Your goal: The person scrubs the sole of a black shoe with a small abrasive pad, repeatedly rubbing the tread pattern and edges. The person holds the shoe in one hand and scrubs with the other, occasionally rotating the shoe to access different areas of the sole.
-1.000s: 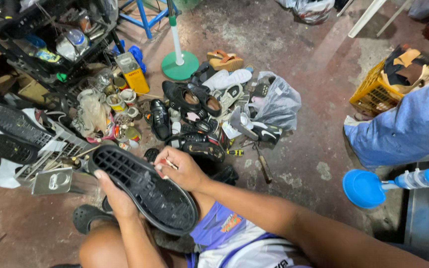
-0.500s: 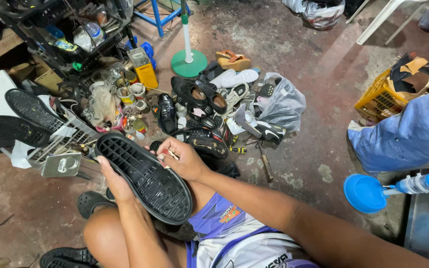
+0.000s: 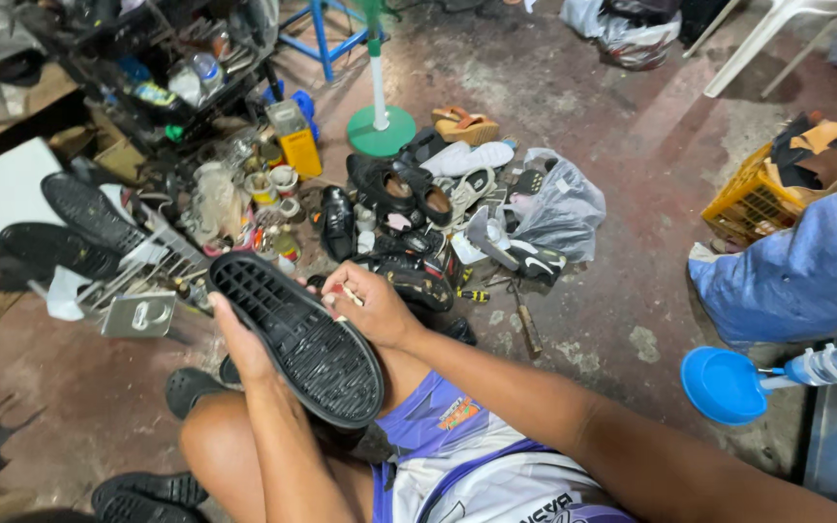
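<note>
In the head view, a black shoe (image 3: 297,339) sits at the centre of the frame, turned sole-up and tilted so its ridged tread faces the camera, which keeps the edge of the sole open to work on. The left hand (image 3: 239,344) comes up from below and is clamped on the shoe's left edge, bracing it over the person's bare knee so it does not shift. The right hand (image 3: 372,308) rests against the shoe's upper right edge, its fingers closed together around a small pale stick (image 3: 349,293) pinched at the fingertips and aimed at the rim of the sole. Just above the hands, toward the middle of the frame, a heap of dark shoes (image 3: 394,199) lies on the concrete floor (image 3: 583,116), within easy reach. To the left, two loose black soles (image 3: 79,228) rest on a metal stand. Small tins and jars (image 3: 268,189) cluster in the upper left by a yellow can (image 3: 299,150). At the right edge stand a yellow crate (image 3: 743,199) and, lower down, a blue scoop (image 3: 724,384).
</note>
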